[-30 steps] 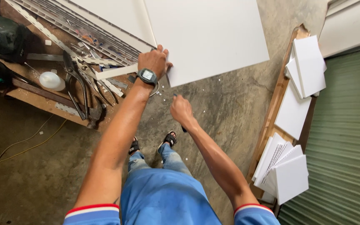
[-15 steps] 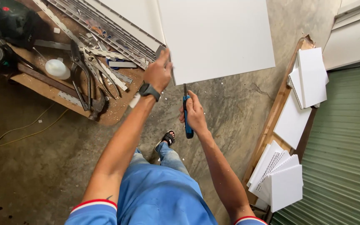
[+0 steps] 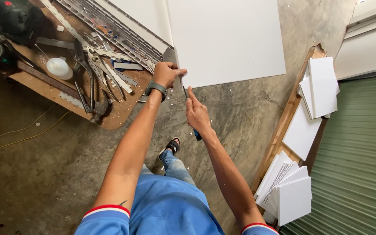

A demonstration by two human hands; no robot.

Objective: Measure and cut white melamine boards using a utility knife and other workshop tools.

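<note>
Two hands work at the lower left corner of a large white panel [image 3: 227,39], which lies flat over the concrete floor [image 3: 240,113] and runs out of view at the top edge. The left hand [image 3: 167,74], with a dark wristwatch [image 3: 155,88] on its wrist, is closed around the panel's corner edge, thumb and fingers pinching it. Compared with half a second earlier, this hand grips the same corner, but the corner now sits nearer the middle of the view as the head camera has shifted. The right hand [image 3: 196,114] is closed around a blue-handled knife [image 3: 196,134], its index finger laid along the top toward the panel edge. Half a second ago the knife stood upright and plainly visible just below the panel; now its tip is at the corner, just beside the left hand. The blade is mostly hidden by the fingers, so contact with the panel cannot be confirmed. To the left, a wooden tabletop [image 3: 114,117] carries pliers [image 3: 83,74], metal strips [image 3: 109,30] and a white bottle [image 3: 59,68]; a dark power tool [image 3: 11,17] is cut off at the upper left. Stacked white panel offcuts [image 3: 292,196] lie at the right.
</note>
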